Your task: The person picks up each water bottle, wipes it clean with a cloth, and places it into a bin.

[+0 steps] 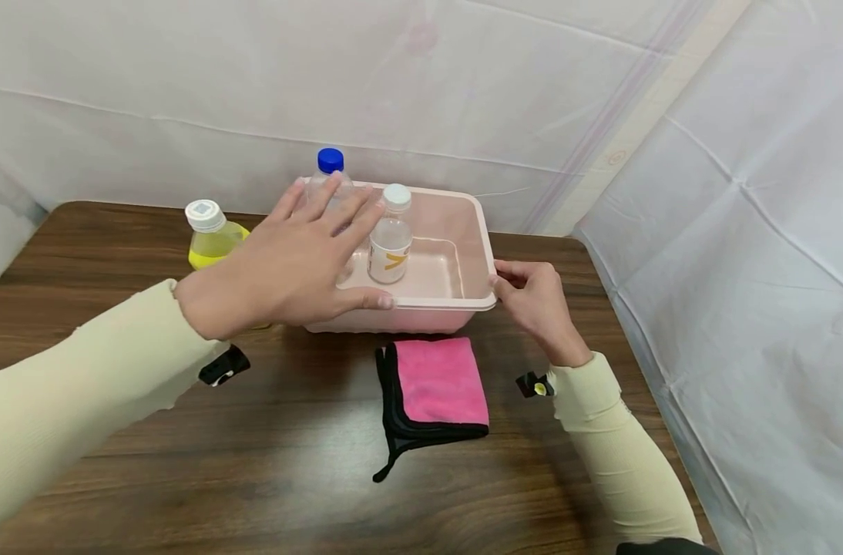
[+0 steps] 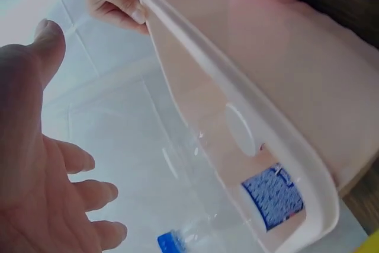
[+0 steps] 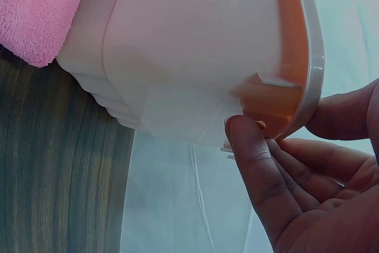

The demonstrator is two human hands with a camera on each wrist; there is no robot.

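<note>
A pink plastic basin (image 1: 435,307) stands at the back of the table, holding a clear bottle (image 1: 390,254) with a white cap and another bottle with a blue cap (image 1: 330,160). My left hand (image 1: 290,254) is over the basin's left side, fingers spread, and hides part of the blue-capped bottle. In the left wrist view that palm holds nothing. At the right end, my right hand (image 1: 535,301) pinches the basin's rim between thumb and fingers, as the right wrist view shows from close by, with the thumb (image 3: 349,114) against the rim.
A bottle of yellow liquid (image 1: 213,235) stands left of the basin, partly behind my left hand. In front of the basin, a folded pink cloth (image 1: 441,381) with black edging lies on the wooden table (image 1: 269,462). White sheeting (image 1: 255,77) hangs behind and at the right.
</note>
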